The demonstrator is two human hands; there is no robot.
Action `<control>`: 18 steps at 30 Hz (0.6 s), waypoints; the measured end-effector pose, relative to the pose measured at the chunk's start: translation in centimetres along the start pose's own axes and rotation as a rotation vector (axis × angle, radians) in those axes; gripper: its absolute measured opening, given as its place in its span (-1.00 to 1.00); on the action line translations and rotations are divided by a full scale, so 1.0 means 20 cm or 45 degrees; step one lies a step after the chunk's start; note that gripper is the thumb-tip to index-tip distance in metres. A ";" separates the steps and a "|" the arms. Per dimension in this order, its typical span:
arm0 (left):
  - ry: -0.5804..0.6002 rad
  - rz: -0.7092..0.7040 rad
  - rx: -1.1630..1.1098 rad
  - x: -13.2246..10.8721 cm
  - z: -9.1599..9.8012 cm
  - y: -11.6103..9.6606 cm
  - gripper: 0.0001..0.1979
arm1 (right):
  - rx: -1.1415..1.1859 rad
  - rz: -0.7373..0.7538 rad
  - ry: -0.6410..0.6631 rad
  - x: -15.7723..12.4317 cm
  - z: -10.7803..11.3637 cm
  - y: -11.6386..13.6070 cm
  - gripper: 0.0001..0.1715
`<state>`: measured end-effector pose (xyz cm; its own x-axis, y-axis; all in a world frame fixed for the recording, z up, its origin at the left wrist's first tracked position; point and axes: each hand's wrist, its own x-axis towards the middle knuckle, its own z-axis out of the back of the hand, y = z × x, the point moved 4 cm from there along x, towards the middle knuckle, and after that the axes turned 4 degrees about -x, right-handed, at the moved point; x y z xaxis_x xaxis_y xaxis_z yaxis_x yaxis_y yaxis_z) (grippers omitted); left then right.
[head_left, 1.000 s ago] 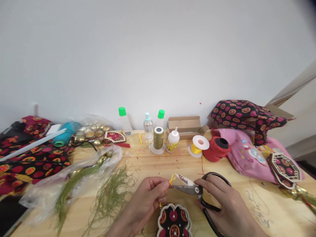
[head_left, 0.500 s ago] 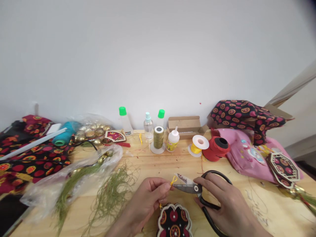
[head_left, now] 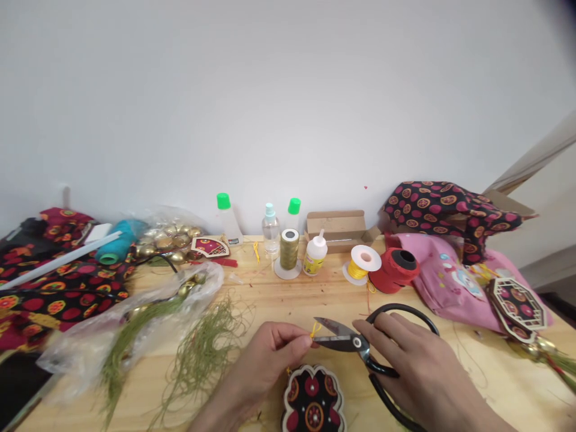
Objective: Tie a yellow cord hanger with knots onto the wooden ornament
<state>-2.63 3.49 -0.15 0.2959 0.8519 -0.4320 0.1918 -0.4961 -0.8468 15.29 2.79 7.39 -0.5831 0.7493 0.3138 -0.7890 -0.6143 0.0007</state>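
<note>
Between its thumb and fingers, my left hand [head_left: 279, 354] pinches a yellow cord [head_left: 315, 329] that forms a small loop above the fingertips. Black-handled scissors [head_left: 346, 341] are held in my right hand [head_left: 414, 366], their blades parted and pointing left. The blade tips are beside the cord and my left fingertips; whether they touch the cord I cannot tell. Below my left hand lies a scalloped ornament [head_left: 314, 401] with a pale wooden rim and black and red patterned fabric. A bit of yellow cord shows at its upper left edge.
Green threads [head_left: 202, 351] lie left of my left hand. Behind stand a green thread spool [head_left: 288, 251], a glue bottle [head_left: 315, 257], a yellow cord spool [head_left: 359, 269] and a red thread cone [head_left: 396, 271]. A pink bag [head_left: 443, 288] lies right, patterned cloth [head_left: 67, 258] left.
The scissor blades have opened wider, and the upper handle has swung right with my right hand. The ornament has shifted slightly left and up.
</note>
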 end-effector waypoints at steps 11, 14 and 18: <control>0.047 -0.027 -0.047 0.01 -0.02 0.01 -0.78 | -0.029 -0.003 -0.030 -0.01 0.01 -0.01 -0.60; 0.137 -0.079 -0.016 0.00 -0.04 -0.02 -0.73 | -0.007 -0.014 -0.008 -0.02 0.01 -0.02 -0.59; 0.123 -0.093 -0.057 0.01 -0.04 -0.01 -0.76 | 0.014 -0.020 -0.004 -0.01 0.01 -0.02 -0.58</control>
<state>-1.98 3.65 0.25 0.3680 0.8670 -0.3360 0.2569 -0.4421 -0.8594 15.76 2.77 7.48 -0.5698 0.7584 0.3166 -0.7961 -0.6050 0.0164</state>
